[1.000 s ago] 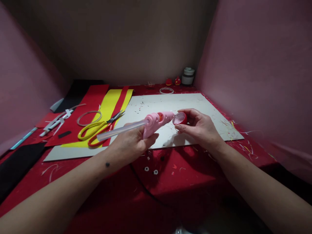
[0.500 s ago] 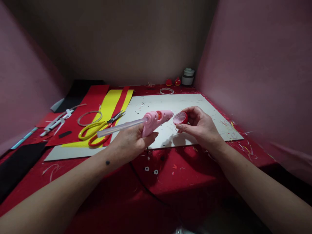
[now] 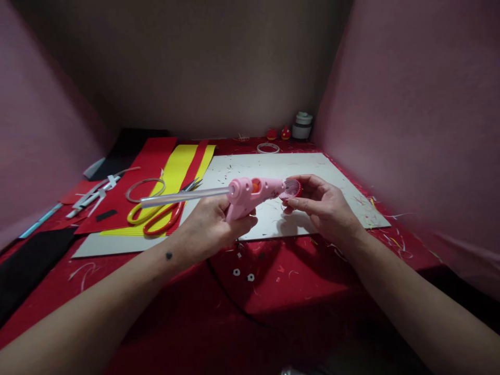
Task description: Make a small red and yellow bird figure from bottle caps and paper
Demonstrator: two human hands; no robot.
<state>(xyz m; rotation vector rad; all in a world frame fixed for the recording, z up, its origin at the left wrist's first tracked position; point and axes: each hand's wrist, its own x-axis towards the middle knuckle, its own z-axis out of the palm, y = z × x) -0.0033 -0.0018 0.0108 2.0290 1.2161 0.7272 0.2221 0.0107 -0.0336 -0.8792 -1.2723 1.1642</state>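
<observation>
My left hand [image 3: 219, 221] is wrapped round the handle of a pink glue gun [image 3: 244, 195], with a long clear glue stick [image 3: 183, 196] jutting from its back. The gun's nozzle reaches the opening of a small red cup of coiled paper [image 3: 297, 191], pale inside. Whether the tip touches the inner wall I cannot tell. Thumb and fingers of my right hand [image 3: 330, 205] pinch the cup on its right side, above the white board [image 3: 250, 165].
Scissors [image 3: 164, 221] with yellow and red handles lie on yellow corrugated sheets [image 3: 172, 169] at left. Two round white pieces [image 3: 250, 277] sit on the red cloth near the front. Behind the board stand a lidded jar [image 3: 302, 126] and small red figures [image 3: 286, 132].
The glue gun has moved right and turned slightly, bringing its nozzle from beside the cup to its opening. My right hand still holds the cup in nearly the same place.
</observation>
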